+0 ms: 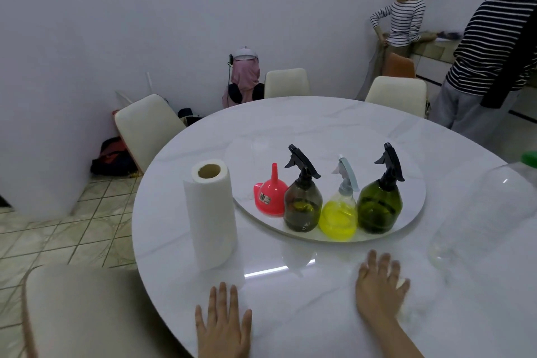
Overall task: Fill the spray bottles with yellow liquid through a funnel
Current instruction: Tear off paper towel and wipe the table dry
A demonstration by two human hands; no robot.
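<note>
Spray bottles (pixel 338 203) stand capped in row on turntable (pixel 412 212), red funnel (pixel 270 193) inverted at left; left hand (pixel 223 325) and right hand (pixel 380 285) flat on desk (pixel 290 299), grip released, holding nothing; judgement: unscrew one sprayer, seat funnel upright, pour slowly

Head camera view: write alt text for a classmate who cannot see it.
Three plastic spray bottles, smoky brown, clear with yellow liquid and dark green, stand beside an upturned red plastic funnel on a round white turntable. The left hand and right hand rest flat on the white marble table, near a paper towel roll.
</note>
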